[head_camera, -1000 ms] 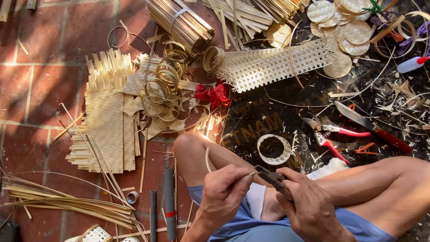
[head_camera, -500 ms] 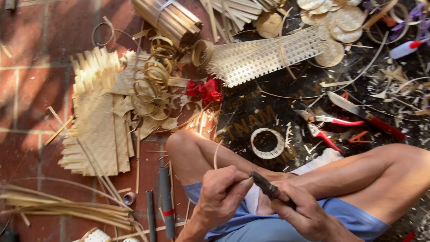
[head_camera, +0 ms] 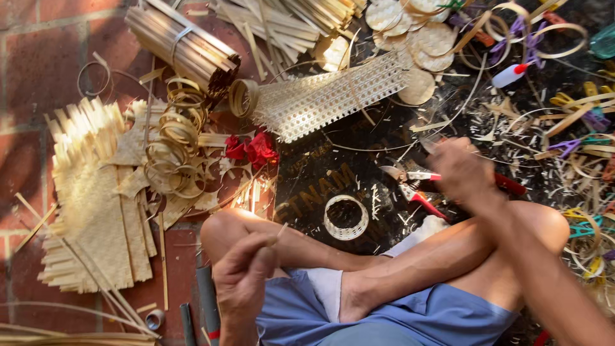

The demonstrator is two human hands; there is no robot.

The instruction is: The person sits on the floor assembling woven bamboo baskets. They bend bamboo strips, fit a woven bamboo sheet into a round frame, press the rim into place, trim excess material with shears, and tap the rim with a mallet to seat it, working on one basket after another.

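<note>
The thin bamboo sliver (head_camera: 280, 232) is sitting pinched in the left hand (head_camera: 246, 275) above the knee, while the blurred right hand (head_camera: 462, 172), its grip unreadable, is reaching over the red-handled shears (head_camera: 423, 186) on the floor, best lifted by the handles.

bare brick (head_camera: 38, 70) at left, shears (head_camera: 416, 182) and woven ring (head_camera: 346, 218) (mid-mat) crowding hands

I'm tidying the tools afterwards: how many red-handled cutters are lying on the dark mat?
1. The red-handled metal pruning cutters lie on the dark mat, right of the small woven white ring, just under the blurred right hand. Others may be hidden under scraps.
</note>
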